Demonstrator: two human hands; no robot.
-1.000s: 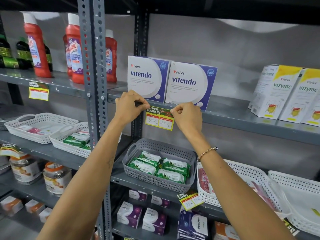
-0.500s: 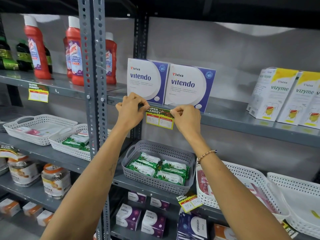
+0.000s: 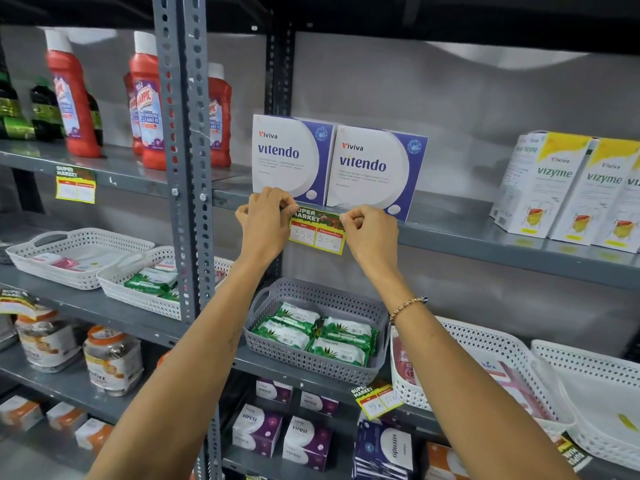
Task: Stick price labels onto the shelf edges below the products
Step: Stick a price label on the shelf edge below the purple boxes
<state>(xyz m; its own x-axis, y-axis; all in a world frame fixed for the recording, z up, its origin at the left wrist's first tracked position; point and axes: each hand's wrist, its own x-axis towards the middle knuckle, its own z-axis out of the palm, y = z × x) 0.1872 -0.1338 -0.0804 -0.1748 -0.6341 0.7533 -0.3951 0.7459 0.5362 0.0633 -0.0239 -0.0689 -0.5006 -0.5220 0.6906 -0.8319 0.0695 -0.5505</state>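
I have both hands pinching the price label [image 3: 317, 229] at its top corners, left hand [image 3: 265, 223], right hand [image 3: 370, 233], holding it level against the shelf edge [image 3: 485, 245] under the Vitendo boxes [image 3: 332, 164] so it sticks straight

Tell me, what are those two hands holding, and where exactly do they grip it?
A price label, pinched by its two top corners against the shelf edge: left hand on the left corner, right hand on the right.
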